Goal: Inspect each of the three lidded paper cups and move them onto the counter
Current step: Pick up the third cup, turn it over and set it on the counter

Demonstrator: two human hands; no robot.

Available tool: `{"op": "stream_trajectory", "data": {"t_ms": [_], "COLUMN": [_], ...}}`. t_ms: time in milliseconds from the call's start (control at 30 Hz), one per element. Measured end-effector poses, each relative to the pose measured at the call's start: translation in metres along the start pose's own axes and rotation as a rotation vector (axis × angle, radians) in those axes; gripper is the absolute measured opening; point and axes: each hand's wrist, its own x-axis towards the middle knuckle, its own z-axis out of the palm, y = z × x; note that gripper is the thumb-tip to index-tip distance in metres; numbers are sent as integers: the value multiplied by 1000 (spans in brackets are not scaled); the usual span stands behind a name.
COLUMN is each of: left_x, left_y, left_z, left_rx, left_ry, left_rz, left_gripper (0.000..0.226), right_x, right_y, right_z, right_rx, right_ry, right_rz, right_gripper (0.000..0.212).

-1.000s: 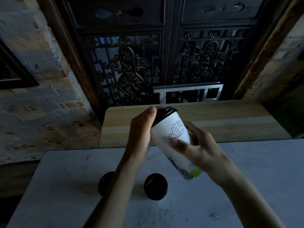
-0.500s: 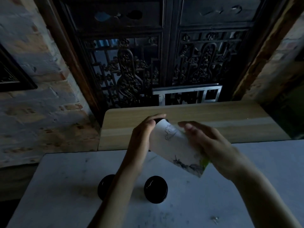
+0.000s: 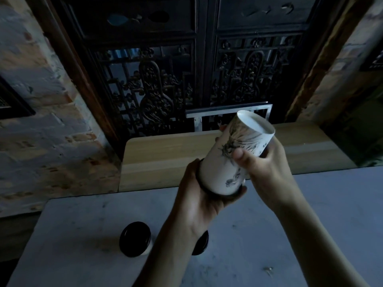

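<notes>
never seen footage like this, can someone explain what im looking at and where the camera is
There is no machine here: a person wears a camera on the head, looking down at their own two bare hands. Both hands hold one white paper cup, turned upside down so its pale base faces up and its black lid points down. The left hand cups the lid end; the right hand wraps the body. Two more cups with black lids stand on the grey table, one partly hidden by the left arm. Beyond lies the wooden counter.
</notes>
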Motion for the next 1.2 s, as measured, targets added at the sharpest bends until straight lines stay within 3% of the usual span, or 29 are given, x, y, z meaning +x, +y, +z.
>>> {"op": "stream_trajectory", "data": {"t_ms": [100, 200, 333, 467, 567, 667, 767, 933, 1033, 1200], "left_x": [0, -2, -3, -3, -6, -6, -5, -3, -2, -3], "left_y": [-8, -17, -26, -26, -23, -20, -22, -28, -27, -15], "left_z": [9, 18, 25, 25, 26, 25, 24, 30, 28, 21], "left_rx": [66, 153, 148, 98, 38, 10, 79, 225, 245, 187], "left_ry": [55, 92, 99, 80, -6, -52, 4, 131, 145, 13], "left_rz": [67, 164, 202, 83, -22, -52, -6, 210, 205, -22], "left_gripper": [61, 57, 55, 67, 65, 68, 70, 59, 60, 70], "right_x": [2, 1, 1, 1, 2, 5, 6, 2, -1, 3], "right_y": [5, 6, 3, -2, -5, -7, -7, -4, -3, -10], "right_z": [0, -1, -3, -10, -18, -20, -18, -7, -5, -17], "right_rx": [76, 140, 160, 177, 228, 231, 191, 131, 104, 159], "right_ry": [85, 153, 172, 88, 0, -30, 36, 144, 155, 14], "right_rz": [-9, -1, 25, 52, 45, 51, 53, -12, -23, 6], "right_gripper": [88, 64, 53, 78, 63, 62, 75, 66, 55, 86]}}
